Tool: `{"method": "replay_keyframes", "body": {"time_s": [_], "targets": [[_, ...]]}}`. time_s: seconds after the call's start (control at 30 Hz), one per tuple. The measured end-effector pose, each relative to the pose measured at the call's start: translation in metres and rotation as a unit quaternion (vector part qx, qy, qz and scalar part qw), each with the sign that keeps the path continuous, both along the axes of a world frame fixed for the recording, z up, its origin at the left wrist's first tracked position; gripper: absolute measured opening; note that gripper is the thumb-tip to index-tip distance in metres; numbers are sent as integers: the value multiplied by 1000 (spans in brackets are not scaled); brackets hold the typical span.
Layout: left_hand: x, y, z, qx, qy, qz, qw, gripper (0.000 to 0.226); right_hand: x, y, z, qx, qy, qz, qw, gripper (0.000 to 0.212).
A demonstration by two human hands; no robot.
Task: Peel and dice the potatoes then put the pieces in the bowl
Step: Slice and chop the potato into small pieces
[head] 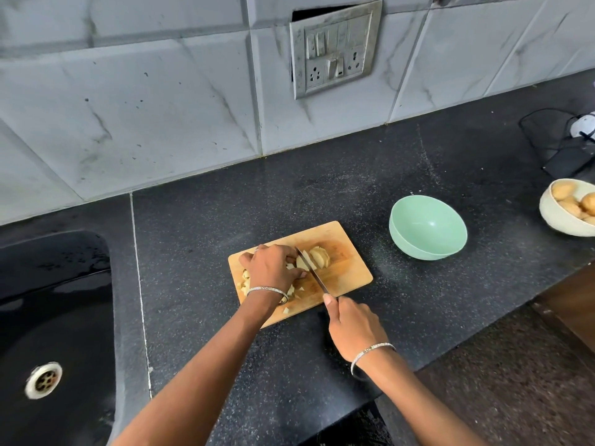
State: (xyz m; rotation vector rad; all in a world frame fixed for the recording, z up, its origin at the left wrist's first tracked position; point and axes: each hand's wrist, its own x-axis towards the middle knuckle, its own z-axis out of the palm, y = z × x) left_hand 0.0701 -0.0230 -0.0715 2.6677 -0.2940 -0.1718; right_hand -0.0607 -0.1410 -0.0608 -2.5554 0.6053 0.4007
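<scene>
Both forearms are bare as far as the lower edge of the view shows them. The left hand [272,268] has a thin silver bangle [266,289] at the wrist, with a small pattern along its band (too fine to read). One finger carries a small pale ring [256,249]. The right hand [355,326] wears a second silver bangle [370,350], slim and shiny.

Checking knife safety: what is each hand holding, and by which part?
Right hand grips the knife by its handle; left hand holds the potato down from above.
</scene>
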Motion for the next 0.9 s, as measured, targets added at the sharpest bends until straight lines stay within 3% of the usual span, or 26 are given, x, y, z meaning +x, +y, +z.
{"method": "replay_keyframes", "body": {"time_s": [0.47,0.9], "targets": [[2,-1,-6,-28,-2,9,1000,30,22,9,-6,-8,23,-14,1000,53],[0,4,-9,-32,-18,-8,999,33,-27,-19,3,2,-6,7,1000,47]]}}
